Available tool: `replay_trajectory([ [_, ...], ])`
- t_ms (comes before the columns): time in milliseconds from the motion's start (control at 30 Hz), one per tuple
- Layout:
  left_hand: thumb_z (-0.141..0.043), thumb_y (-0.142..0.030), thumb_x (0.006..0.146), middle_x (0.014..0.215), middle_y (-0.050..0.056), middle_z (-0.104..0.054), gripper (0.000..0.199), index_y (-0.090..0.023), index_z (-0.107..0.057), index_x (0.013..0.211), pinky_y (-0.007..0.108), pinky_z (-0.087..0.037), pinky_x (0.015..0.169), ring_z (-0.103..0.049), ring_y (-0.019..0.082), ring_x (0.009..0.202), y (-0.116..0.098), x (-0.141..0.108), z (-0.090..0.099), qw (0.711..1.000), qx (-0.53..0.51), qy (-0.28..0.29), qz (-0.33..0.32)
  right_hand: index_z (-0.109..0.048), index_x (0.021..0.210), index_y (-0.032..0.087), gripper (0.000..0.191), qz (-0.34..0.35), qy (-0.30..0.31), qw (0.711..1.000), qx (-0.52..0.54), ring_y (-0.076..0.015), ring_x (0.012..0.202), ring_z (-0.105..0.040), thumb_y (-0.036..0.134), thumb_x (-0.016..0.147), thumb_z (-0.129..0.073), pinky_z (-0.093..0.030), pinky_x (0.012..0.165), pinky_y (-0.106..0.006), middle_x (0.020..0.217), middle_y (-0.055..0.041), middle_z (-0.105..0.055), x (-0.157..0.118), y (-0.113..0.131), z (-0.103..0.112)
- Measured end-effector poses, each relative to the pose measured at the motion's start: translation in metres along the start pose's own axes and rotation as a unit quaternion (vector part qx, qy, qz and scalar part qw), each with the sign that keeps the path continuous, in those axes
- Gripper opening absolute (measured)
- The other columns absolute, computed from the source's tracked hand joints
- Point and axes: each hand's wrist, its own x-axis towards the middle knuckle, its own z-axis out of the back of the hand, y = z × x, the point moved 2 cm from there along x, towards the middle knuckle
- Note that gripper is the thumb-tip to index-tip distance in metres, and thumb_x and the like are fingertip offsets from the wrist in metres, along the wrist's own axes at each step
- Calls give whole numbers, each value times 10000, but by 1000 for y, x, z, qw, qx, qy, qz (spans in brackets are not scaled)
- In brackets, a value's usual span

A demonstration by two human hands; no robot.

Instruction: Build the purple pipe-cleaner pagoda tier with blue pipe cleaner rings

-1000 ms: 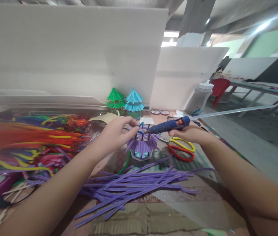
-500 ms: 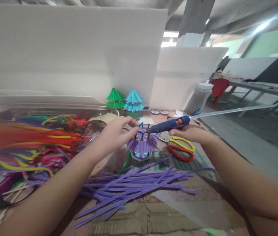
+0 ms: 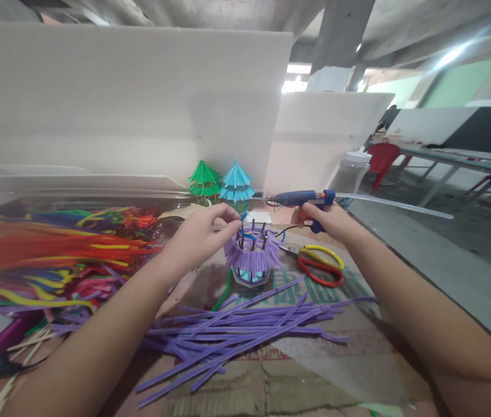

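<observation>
A small purple pipe-cleaner structure with dark upright sticks stands on the cardboard. At its upper left, my left hand pinches a blue pipe cleaner that reaches in among the sticks. My right hand is wrapped round the handle of a blue glue gun, whose nozzle points left, above and behind the purple structure and apart from it. A clear glue stick sticks out of the gun's rear. Purple pipe cleaners lie loose in front of the structure.
Scissors with red and yellow handles lie right of the structure. Green and blue roofed models stand behind, near a clear jar. Bundles of coloured pipe cleaners fill the left. A cardboard sheet covers the front.
My right hand has drawn the glue gun up and back from the sticks, and the gun is now nearly level. My left hand has stayed at the structure's upper left.
</observation>
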Motion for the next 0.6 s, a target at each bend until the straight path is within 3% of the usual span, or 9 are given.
replay_trajectory([
  [133,-577,-417,920,822,-17,-693,248,-190,-671,885,244,-445,639,-593,131,652,-4,-1,9,1000,-2,-8,21,-749,1007,184,384,-89,-35,990,-107,-223,923,-688,524,879,-624,-538,763,-306,1014,-90,-766,26,-24,0],
  [267,-583,-385,918,770,-27,-664,213,-193,-669,881,239,-426,628,-583,133,653,-8,-2,11,1000,7,-17,10,-750,1025,160,302,-140,-68,975,-161,-245,892,-683,392,833,-733,-523,785,-324,928,-73,-766,59,-56,-12],
  [333,-584,-353,915,739,-34,-649,185,-194,-665,865,234,-418,628,-589,136,667,-10,-2,11,1000,12,-18,-4,-732,1035,138,276,-151,-65,972,-167,-242,926,-681,353,861,-726,-531,835,-336,946,-73,-754,71,-70,-22],
  [500,-583,-366,920,731,-37,-651,198,-196,-657,852,231,-407,619,-584,132,653,-13,-2,14,1000,17,-21,-10,-622,1218,164,322,-155,-45,972,-172,-208,1016,-659,373,974,-606,-575,865,-417,1214,-84,-646,79,-92,-44],
  [600,-582,-357,917,721,-38,-656,185,-201,-653,849,229,-410,621,-599,141,676,-13,-2,16,1000,21,-20,-4,-639,1197,159,315,-149,-40,970,-188,-211,1010,-667,357,953,-636,-560,888,-407,1182,-88,-676,75,-97,-43],
])
